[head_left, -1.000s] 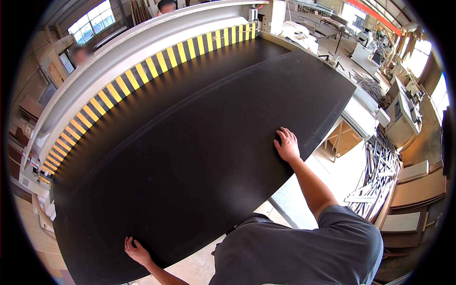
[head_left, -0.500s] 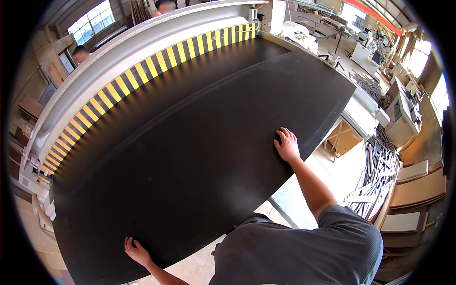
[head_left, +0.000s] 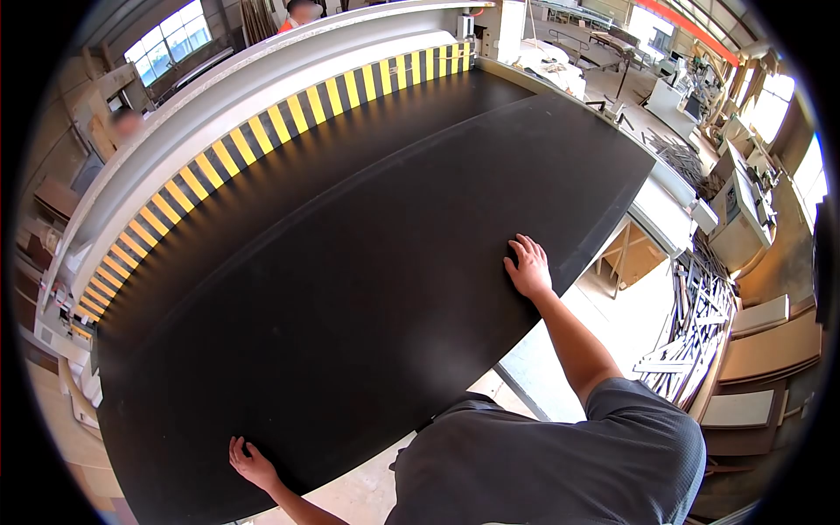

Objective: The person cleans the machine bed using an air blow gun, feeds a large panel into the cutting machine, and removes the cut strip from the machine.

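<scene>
A large black panel (head_left: 350, 262) lies flat in front of me and reaches back to a machine beam with a yellow and black striped strip (head_left: 287, 120). My left hand (head_left: 253, 464) rests on the panel near its front edge at the lower left, fingers apart and holding nothing. Farther right, my right hand (head_left: 529, 267) lies on the same dark surface near its right front edge, also with spread fingers and nothing in them.
Behind the beam are two people, one at the far left (head_left: 127, 124) and one at the top (head_left: 302, 13). A pile of thin strips (head_left: 696, 324) lies on the right, beside stacked boards (head_left: 770, 346). A grey-white machine (head_left: 744, 210) stands farther back.
Both of my hands and the black panel have stayed in place. Behind the beam, the person at the left has moved left, and the one at the top shows a little more.
</scene>
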A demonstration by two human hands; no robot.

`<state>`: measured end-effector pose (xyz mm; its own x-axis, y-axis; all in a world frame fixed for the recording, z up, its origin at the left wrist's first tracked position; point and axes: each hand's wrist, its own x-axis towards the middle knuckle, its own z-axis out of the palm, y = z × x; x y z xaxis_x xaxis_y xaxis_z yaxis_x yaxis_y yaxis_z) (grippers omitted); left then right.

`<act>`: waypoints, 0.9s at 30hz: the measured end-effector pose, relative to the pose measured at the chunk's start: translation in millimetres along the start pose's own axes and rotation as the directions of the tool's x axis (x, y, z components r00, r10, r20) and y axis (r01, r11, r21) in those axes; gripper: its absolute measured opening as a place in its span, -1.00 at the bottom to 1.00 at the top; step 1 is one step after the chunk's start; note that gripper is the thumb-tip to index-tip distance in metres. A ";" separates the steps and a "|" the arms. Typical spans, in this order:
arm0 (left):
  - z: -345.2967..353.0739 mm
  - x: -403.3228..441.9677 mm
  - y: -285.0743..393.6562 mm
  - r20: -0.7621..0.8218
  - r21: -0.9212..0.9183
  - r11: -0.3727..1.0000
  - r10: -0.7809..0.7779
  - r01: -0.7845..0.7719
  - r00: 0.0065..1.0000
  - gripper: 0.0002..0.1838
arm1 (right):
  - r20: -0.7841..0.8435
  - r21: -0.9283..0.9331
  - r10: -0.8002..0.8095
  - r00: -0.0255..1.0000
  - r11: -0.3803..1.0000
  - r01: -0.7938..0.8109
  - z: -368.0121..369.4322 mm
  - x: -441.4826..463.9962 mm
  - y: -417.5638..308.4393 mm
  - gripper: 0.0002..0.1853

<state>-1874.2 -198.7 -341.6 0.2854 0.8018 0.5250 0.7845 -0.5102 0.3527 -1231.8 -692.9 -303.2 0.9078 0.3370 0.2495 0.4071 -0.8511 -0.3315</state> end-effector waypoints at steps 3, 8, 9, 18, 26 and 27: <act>-0.1 -0.7 0.9 -0.001 0.001 1.000 -0.001 0.001 1.000 -0.75 | -0.002 0.000 0.000 1.000 1.000 0.000 0.5 -0.5 0.6 -0.40; 2.1 -3.0 -1.4 -0.002 -0.004 1.000 0.007 -0.007 1.000 -0.75 | -0.001 0.000 0.001 1.000 1.000 -0.001 0.1 -1.8 0.8 -0.40; 2.4 -3.3 -1.9 -0.002 -0.004 1.000 0.008 -0.008 1.000 -0.75 | -0.001 0.001 0.003 1.000 1.000 -0.003 0.3 -2.3 1.0 -0.40; 2.2 -3.8 -1.7 -0.005 -0.009 1.000 0.024 -0.024 1.000 -0.75 | -0.007 -0.002 -0.004 1.000 1.000 0.004 2.9 -1.8 2.4 -0.41; 2.8 -5.6 -0.5 -0.007 -0.002 1.000 0.018 -0.018 1.000 -0.75 | -0.021 -0.008 -0.012 1.000 1.000 0.011 6.0 -2.4 5.5 -0.41; 3.0 -5.6 -1.2 -0.007 -0.001 1.000 0.017 -0.017 1.000 -0.76 | -0.022 -0.008 -0.012 1.000 1.000 0.011 6.1 -2.6 5.7 -0.41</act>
<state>-1875.1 -201.6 -347.2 0.2946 0.7910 0.5362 0.7788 -0.5239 0.3450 -1231.1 -696.2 -311.3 0.9007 0.3381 0.2729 0.4166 -0.8503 -0.3216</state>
